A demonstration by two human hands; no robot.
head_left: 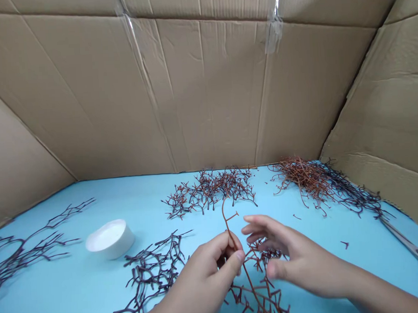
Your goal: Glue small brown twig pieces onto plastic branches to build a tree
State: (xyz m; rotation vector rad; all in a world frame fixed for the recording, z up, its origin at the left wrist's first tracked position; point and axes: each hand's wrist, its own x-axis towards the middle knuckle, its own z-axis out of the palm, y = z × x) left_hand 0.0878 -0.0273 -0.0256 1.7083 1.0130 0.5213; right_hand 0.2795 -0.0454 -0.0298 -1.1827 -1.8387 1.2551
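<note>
My left hand pinches a thin reddish-brown stem between thumb and fingers. Its curved tip and a short side twig stick up above the grip, and the lower length runs down to the right. Beside it, my right hand is open, fingers apart, holding nothing. Under and between the hands lie small brown forked twigs, partly hidden by them. To the left of my left forearm spreads a group of dark forked twigs.
Brown forked twigs lie at the back centre. A heap of thin stems sits back right, near scissors. A white roll and long dark branches are on the left. Cardboard walls enclose the blue surface.
</note>
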